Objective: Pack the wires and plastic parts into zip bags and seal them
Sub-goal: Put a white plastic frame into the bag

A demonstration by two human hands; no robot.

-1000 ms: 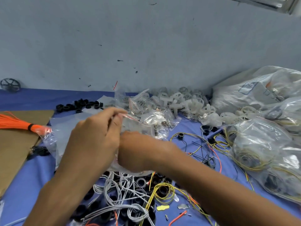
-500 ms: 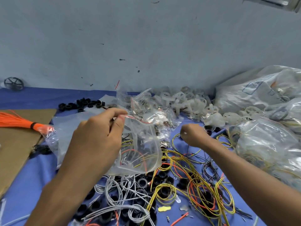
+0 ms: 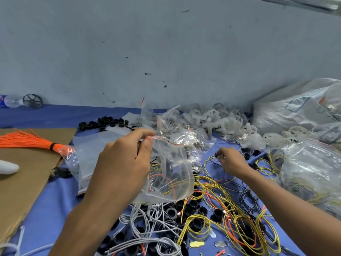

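My left hand (image 3: 123, 163) pinches the red-lined top edge of a clear zip bag (image 3: 173, 174) and holds it up, mouth open; yellow, red and black wires lie inside. To the right, my right hand (image 3: 228, 159) pinches a small black plastic part (image 3: 216, 154) tied to a black wire, low over the blue table. Loose yellow wires (image 3: 221, 193), grey wires (image 3: 147, 235) and black plastic rings (image 3: 195, 207) are heaped below the bag.
White plastic wheels (image 3: 217, 121) and small filled bags (image 3: 177, 124) lie at the back. Large filled bags (image 3: 310, 167) crowd the right. An orange wire bundle (image 3: 27, 139) rests on cardboard (image 3: 22, 182) at left, black rings (image 3: 103, 123) behind it.
My right hand left the bag and moved right to the wire pile, where it now pinches a small black part. My left hand keeps the bag raised.
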